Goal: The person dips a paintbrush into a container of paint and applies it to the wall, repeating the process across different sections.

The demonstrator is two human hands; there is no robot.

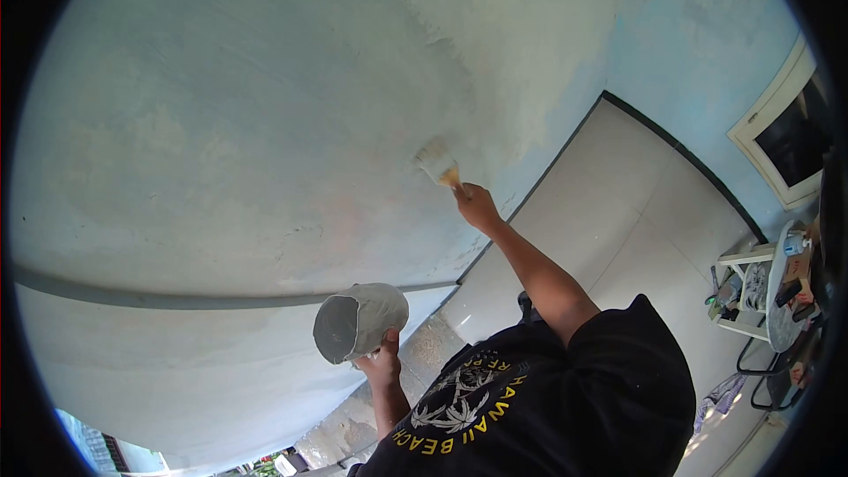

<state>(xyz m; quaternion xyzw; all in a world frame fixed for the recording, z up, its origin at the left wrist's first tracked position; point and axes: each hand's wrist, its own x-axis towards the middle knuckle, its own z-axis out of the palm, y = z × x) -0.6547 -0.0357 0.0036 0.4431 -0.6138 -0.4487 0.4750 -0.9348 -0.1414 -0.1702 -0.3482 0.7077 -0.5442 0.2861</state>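
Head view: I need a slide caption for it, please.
Right hand presses a paintbrush to the pale wall while the left hand holds a paint-smeared container.

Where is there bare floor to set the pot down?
The pale floor tiles between the dark skirting and the white stand lie bare. The stand is crowded with small items. The left hand holds the pot; the right hand holds the brush at the wall.

pale blue wall (221, 124), grey tub (358, 322), blk shirt (618, 397)
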